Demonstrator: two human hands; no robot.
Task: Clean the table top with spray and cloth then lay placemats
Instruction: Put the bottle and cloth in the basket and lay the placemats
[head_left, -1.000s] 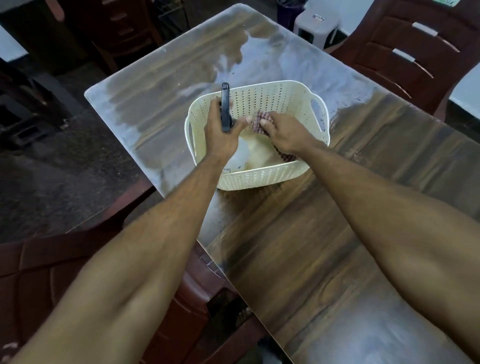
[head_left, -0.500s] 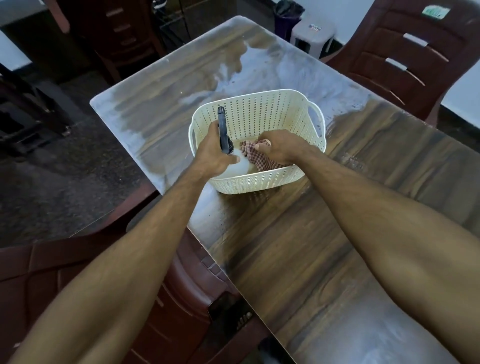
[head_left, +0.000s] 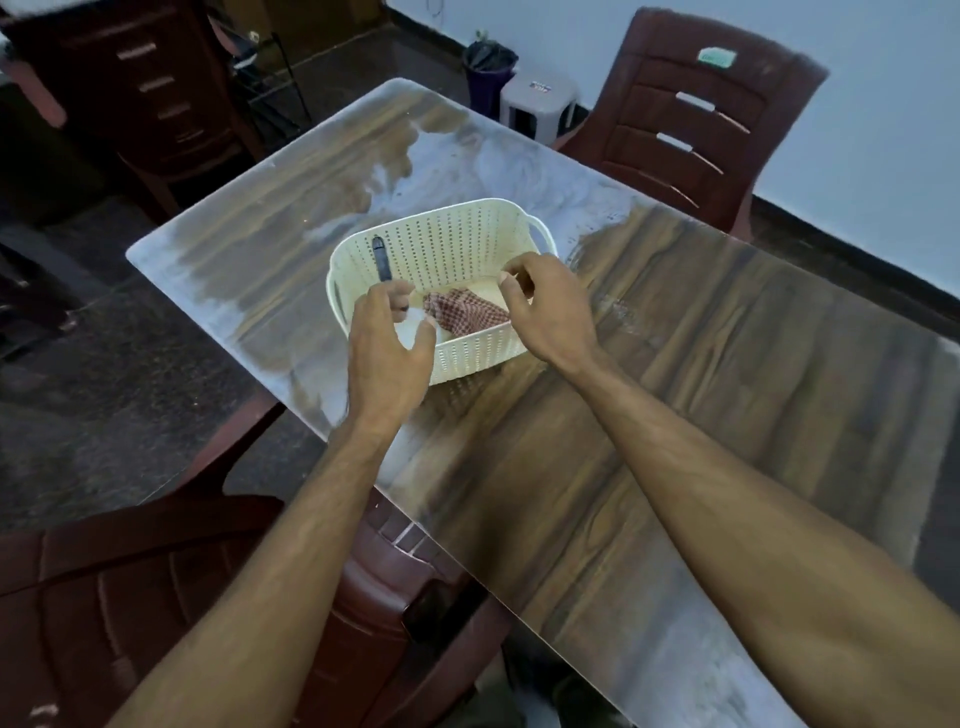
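Note:
A cream perforated basket (head_left: 457, 239) stands on the wooden table top (head_left: 623, 415), which shows pale streaky patches at its far end. Inside the basket lies a red checked cloth (head_left: 465, 314). A spray bottle (head_left: 382, 260) with a white body also rests in it, dark nozzle leaning on the left wall. My left hand (head_left: 387, 353) hovers over the basket's near-left corner, fingers spread just above the bottle's body. Over the right rim, my right hand (head_left: 545, 306) has loosely curled fingers and holds nothing. No placemats are in view.
A dark red plastic chair (head_left: 691, 119) stands at the table's far right side and another (head_left: 130, 597) is tucked under the near left edge. A grey stool (head_left: 540, 104), a dark bin (head_left: 488, 67) and a drawer cabinet (head_left: 156, 88) stand beyond the table.
Both hands lowered the bottle and cloth into the basket and let go. They have now risen above the rim, fingers apart.

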